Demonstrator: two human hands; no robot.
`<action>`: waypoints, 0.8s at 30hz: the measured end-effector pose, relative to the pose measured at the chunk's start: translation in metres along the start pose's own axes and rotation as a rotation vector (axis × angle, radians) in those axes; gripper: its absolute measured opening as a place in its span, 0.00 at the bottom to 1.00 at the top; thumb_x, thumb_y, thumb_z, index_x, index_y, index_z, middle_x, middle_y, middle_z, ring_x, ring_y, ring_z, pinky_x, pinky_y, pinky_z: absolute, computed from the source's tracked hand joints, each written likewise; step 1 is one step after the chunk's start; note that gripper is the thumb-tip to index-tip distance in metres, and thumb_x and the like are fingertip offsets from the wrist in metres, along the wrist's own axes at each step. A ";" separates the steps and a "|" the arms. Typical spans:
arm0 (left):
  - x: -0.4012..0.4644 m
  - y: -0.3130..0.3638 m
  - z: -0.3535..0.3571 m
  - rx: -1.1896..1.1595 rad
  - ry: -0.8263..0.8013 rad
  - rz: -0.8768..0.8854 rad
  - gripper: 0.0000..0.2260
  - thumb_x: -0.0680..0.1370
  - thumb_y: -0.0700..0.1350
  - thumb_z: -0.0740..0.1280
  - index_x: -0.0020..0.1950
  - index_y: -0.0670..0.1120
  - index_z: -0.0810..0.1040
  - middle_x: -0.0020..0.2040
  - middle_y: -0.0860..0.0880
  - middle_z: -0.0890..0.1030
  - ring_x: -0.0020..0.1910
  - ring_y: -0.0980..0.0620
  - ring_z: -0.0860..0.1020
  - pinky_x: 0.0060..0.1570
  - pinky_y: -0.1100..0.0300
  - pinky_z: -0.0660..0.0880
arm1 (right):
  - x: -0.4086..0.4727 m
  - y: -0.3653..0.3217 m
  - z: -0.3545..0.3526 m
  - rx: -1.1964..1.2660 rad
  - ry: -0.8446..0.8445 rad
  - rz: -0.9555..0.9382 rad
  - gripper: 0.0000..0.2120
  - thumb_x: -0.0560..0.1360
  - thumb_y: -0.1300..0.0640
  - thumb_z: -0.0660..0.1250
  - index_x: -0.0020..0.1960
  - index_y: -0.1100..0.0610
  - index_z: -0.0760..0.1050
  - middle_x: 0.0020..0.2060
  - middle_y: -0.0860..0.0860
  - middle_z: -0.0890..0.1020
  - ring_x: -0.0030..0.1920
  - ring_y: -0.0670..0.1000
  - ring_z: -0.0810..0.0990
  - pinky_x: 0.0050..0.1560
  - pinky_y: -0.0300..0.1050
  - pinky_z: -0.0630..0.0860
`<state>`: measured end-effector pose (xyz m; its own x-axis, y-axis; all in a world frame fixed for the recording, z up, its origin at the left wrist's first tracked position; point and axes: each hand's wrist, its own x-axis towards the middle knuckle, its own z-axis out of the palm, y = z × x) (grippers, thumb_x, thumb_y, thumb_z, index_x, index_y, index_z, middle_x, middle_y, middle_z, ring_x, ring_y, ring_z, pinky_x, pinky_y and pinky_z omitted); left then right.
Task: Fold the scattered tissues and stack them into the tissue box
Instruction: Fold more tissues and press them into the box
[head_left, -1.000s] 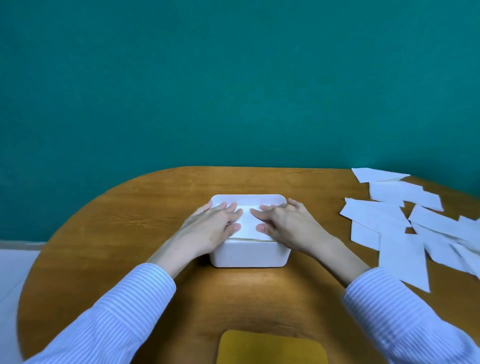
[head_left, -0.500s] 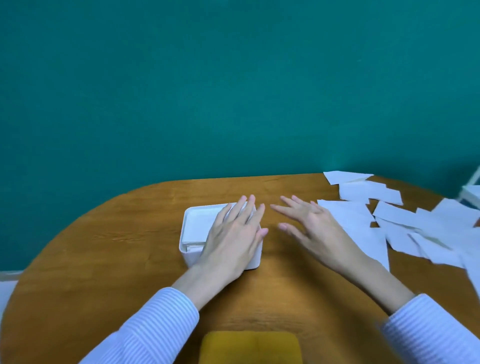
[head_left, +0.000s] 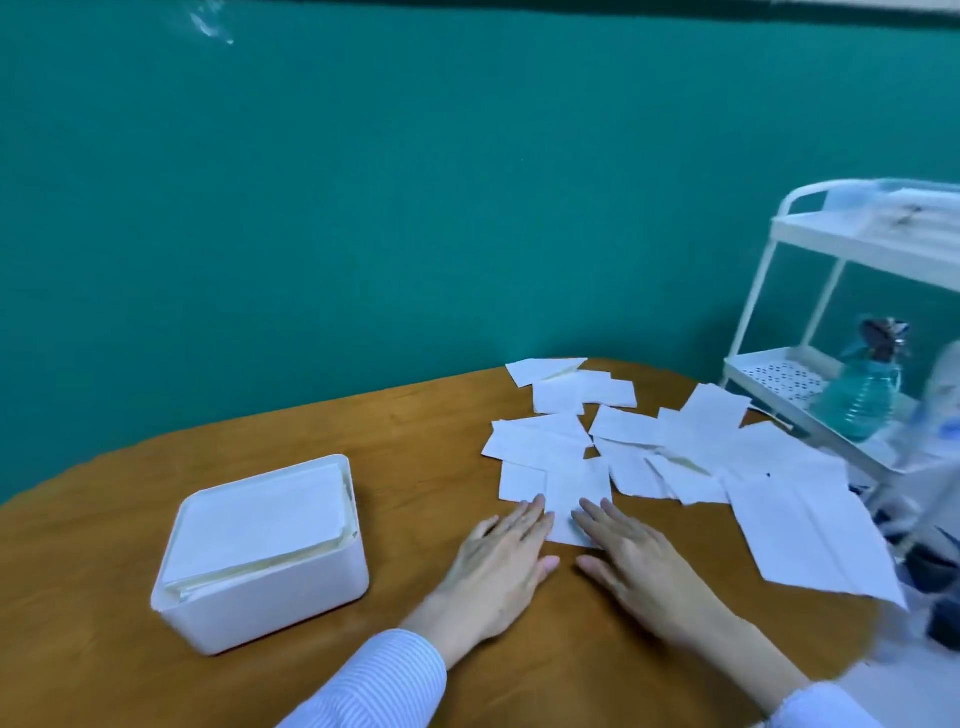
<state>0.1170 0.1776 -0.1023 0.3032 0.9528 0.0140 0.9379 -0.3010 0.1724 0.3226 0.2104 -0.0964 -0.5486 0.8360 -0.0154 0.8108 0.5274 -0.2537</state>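
Note:
The white tissue box (head_left: 270, 597) stands on the left of the wooden table (head_left: 104, 519), filled nearly to its rim with folded tissues (head_left: 260, 519). Several white tissues (head_left: 665, 447) lie scattered over the table's right half. One tissue (head_left: 574, 493) lies nearest to me. My left hand (head_left: 501, 561) and my right hand (head_left: 631, 561) lie flat on the table with straight fingers, side by side, their fingertips at that tissue's near edge. Neither hand holds anything.
A white wire trolley (head_left: 810, 312) stands off the table's right edge, with a blue-green spray bottle (head_left: 862, 384) on its lower shelf. A large tissue (head_left: 810, 535) overhangs the table's right edge. A teal wall rises behind the table.
Both hands left the tissue box and moved right to the nearest scattered tissue. My view swung right, so the box now sits at the left.

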 end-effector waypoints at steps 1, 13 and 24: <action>0.006 0.001 0.002 -0.004 -0.012 0.003 0.27 0.86 0.57 0.50 0.83 0.51 0.49 0.82 0.54 0.45 0.80 0.59 0.44 0.79 0.56 0.47 | 0.001 0.003 0.000 -0.003 -0.024 -0.003 0.33 0.79 0.35 0.44 0.80 0.47 0.50 0.79 0.40 0.49 0.79 0.43 0.45 0.77 0.43 0.49; -0.007 -0.003 -0.005 0.043 -0.121 -0.044 0.27 0.82 0.67 0.45 0.80 0.62 0.54 0.83 0.54 0.49 0.80 0.53 0.48 0.75 0.50 0.51 | -0.015 0.014 0.014 -0.006 -0.025 -0.077 0.33 0.76 0.33 0.38 0.79 0.42 0.53 0.78 0.37 0.52 0.78 0.38 0.45 0.75 0.37 0.42; -0.098 0.025 -0.021 0.105 -0.148 0.105 0.24 0.83 0.67 0.44 0.76 0.61 0.60 0.73 0.56 0.63 0.68 0.53 0.62 0.65 0.54 0.61 | -0.096 -0.004 0.032 -0.027 0.193 -0.331 0.15 0.83 0.44 0.54 0.64 0.43 0.74 0.68 0.38 0.74 0.71 0.43 0.70 0.69 0.42 0.62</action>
<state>0.1068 0.0775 -0.0784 0.4141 0.9023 -0.1200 0.9100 -0.4079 0.0737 0.3656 0.1236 -0.1253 -0.7352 0.6317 0.2456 0.6030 0.7751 -0.1885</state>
